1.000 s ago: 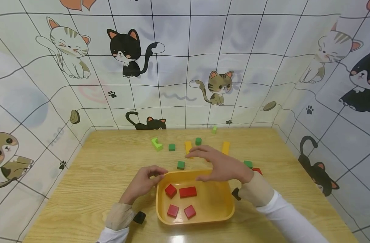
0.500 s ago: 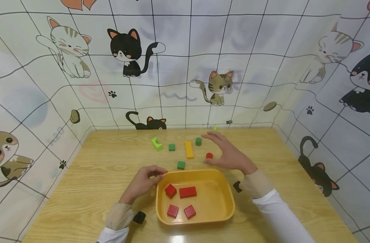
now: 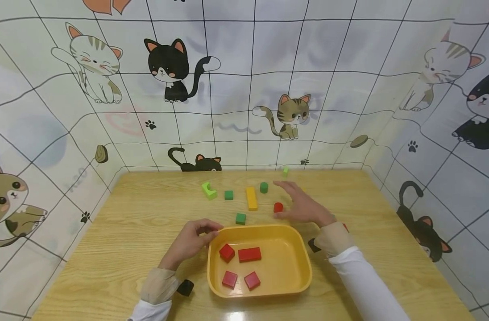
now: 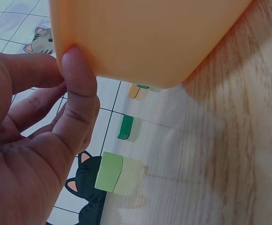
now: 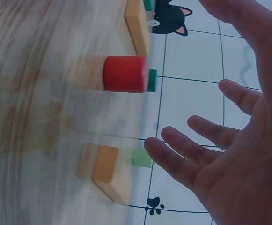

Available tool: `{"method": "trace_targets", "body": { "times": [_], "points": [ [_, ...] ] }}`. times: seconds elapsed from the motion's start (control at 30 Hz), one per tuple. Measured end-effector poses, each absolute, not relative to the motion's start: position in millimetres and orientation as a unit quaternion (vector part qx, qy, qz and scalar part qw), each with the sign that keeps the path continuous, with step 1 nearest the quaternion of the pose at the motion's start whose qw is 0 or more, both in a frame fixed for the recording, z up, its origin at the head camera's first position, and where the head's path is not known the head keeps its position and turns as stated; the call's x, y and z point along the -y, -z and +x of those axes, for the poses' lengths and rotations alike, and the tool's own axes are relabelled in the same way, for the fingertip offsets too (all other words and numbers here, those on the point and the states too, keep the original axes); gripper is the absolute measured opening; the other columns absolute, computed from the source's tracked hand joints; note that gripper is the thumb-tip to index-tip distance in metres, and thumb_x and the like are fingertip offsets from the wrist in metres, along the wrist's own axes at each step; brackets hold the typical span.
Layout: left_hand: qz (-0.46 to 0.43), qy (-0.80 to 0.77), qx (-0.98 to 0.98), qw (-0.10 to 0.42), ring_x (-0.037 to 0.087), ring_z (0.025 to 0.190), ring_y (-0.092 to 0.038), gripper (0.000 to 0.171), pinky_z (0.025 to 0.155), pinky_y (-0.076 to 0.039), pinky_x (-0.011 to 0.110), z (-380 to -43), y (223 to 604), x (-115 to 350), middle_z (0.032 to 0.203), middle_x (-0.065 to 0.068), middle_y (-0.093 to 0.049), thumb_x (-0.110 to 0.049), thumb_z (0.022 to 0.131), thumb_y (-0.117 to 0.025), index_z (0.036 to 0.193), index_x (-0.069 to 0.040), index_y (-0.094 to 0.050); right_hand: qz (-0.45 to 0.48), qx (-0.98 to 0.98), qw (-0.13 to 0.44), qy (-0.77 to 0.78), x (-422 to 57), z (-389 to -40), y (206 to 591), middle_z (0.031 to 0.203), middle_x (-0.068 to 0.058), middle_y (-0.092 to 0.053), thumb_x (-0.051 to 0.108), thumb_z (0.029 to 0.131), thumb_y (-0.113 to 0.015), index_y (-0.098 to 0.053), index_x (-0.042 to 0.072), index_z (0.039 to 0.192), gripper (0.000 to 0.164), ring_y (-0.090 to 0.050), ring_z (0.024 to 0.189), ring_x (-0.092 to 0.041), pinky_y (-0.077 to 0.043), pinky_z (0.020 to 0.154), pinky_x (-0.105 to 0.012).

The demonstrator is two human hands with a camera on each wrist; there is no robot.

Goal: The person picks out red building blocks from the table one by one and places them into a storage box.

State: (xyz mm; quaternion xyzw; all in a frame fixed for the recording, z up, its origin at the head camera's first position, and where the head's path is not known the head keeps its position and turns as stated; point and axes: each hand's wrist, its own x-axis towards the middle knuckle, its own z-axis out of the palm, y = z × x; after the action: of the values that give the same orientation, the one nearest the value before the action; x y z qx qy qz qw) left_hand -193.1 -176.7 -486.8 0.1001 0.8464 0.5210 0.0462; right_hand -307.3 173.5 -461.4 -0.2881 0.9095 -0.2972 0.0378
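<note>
Left hand (image 3: 191, 243): Thumb and fingers pinch the rim of the yellow tray (image 3: 286, 263) at its far left corner.
Right hand (image 3: 304, 205): Released, thumb and fingers spread wide above the table (image 3: 140, 232), the thumb just beside a red cylinder (image 3: 278, 207).
Red cylinder: Stands upright on the table, beyond the tray's far rim.
Yellow tray: Sits at the near side, with a red cube (image 3: 227, 253), a long red block (image 3: 250, 254) and two pinkish-red blocks (image 3: 229, 279) toward its left.
Far side: A light-green arch (image 3: 209, 191), a green block (image 3: 228, 195), a yellow block (image 3: 251, 199) and a green cylinder (image 3: 263, 187) spread left to right.
Tray's flanks: A black block (image 3: 185, 288) lies left; a dark block (image 3: 313, 245) lies right, partly hidden by a sleeve (image 3: 334, 238).
Backdrop: Cat-print sheeting (image 3: 228, 89) rises behind.
</note>
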Motion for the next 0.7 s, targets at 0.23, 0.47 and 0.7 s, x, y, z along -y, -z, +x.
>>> {"method": "trace_targets", "body": {
  "times": [0.23,0.47,0.7],
  "points": [
    [0.101,-0.521,-0.846,0.044,0.019,0.093,-0.063,0.017,0.07,-0.056,0.028,-193.4,487.3,176.3,0.105,0.0,-0.07,-0.008,0.093,-0.067,0.107,-0.011,-0.075,-0.301,-0.91,0.065,0.279,-171.3,-314.4,474.6,0.154,-0.016,-0.032,0.038,0.078,-0.081,-0.034,0.013,0.155,0.094,-0.042,0.129,-0.039,-0.042,0.099,-0.055],
    [0.102,-0.524,-0.844,0.05,0.02,0.095,-0.063,0.017,0.073,-0.055,0.028,-193.4,486.5,176.2,0.105,0.0,-0.07,-0.009,0.093,-0.066,0.108,-0.012,-0.075,-0.286,-0.919,0.09,0.255,-168.5,-316.2,479.9,0.146,-0.011,-0.042,0.034,0.079,-0.081,-0.043,0.015,0.151,0.084,-0.052,0.114,-0.027,-0.047,0.094,-0.046],
    [0.107,-0.523,-0.844,0.046,0.02,0.094,-0.063,0.017,0.072,-0.055,0.028,-193.3,488.3,176.9,0.105,0.0,-0.071,-0.009,0.093,-0.066,0.108,-0.01,-0.075,-0.306,-0.91,0.089,0.265,-164.9,-317.0,482.9,0.119,-0.011,-0.058,0.016,0.081,-0.079,-0.057,0.006,0.138,0.063,-0.059,0.094,-0.025,-0.052,0.083,-0.038]
  ]
}}
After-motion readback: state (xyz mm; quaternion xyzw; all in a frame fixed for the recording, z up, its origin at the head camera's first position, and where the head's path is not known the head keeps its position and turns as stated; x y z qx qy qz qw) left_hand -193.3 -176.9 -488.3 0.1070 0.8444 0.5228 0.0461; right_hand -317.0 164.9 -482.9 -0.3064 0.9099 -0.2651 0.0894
